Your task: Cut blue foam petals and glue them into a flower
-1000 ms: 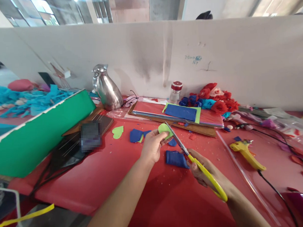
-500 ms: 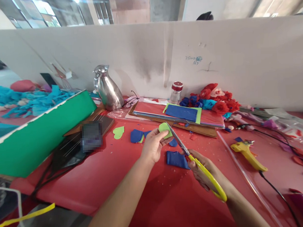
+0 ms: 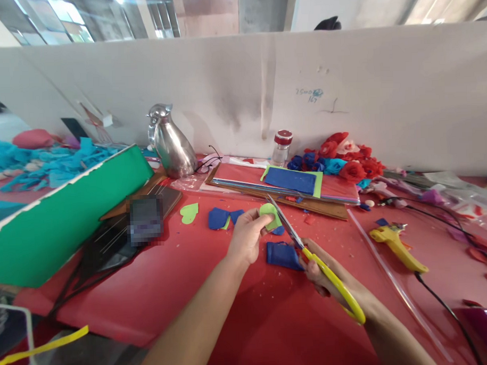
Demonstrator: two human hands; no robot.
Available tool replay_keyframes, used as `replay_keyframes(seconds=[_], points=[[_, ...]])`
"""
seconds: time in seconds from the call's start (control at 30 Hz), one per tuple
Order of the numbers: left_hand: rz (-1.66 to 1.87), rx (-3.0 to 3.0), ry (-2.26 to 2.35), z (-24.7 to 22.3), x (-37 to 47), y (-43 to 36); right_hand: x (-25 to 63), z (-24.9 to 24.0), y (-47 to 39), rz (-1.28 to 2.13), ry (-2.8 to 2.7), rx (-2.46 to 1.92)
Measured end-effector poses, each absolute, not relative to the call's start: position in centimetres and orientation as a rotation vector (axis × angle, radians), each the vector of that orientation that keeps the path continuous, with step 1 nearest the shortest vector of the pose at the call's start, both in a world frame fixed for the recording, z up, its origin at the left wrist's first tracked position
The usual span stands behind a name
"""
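Note:
Between thumb and fingers, my left hand point(image 3: 248, 233) pinches a small light-green piece point(image 3: 270, 218) with a rounded edge. My right hand point(image 3: 320, 267) grips yellow-handled scissors point(image 3: 330, 280), their metal blades pointing up and left beside the green piece. Whether the blades touch it I cannot tell. Under the scissors lies a folded dark-blue piece point(image 3: 283, 255) on the red table. To the left of my left hand are blue cut pieces point(image 3: 218, 218) with a bit of green beneath, and a light-green heart point(image 3: 189, 213).
A yellow glue gun point(image 3: 399, 247) with a black cord lies at right beside a clear strip point(image 3: 394, 278). Behind are stacked sheets point(image 3: 243, 177), a red-lidded jar point(image 3: 282, 148), fabric roses point(image 3: 350, 160) and a steel jug point(image 3: 172, 145). A green box side point(image 3: 69, 215) stands at left.
My left hand has turned the green piece slightly and shifted it a little right and down along the blades. The scissors stay in my right hand, nearly unmoved.

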State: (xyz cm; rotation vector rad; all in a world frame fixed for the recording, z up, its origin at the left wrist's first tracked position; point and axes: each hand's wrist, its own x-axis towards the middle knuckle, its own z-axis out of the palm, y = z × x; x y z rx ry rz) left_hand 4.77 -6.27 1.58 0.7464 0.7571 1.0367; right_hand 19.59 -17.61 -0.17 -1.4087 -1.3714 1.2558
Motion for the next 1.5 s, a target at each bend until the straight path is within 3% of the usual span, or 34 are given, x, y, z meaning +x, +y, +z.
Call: replay_keyframes(seconds=[1.5], points=[[1.008, 0.667, 0.673, 1.7, 4.2, -5.7, 18.7, -0.3, -17.5, 1.386, -1.143, -1.461]])
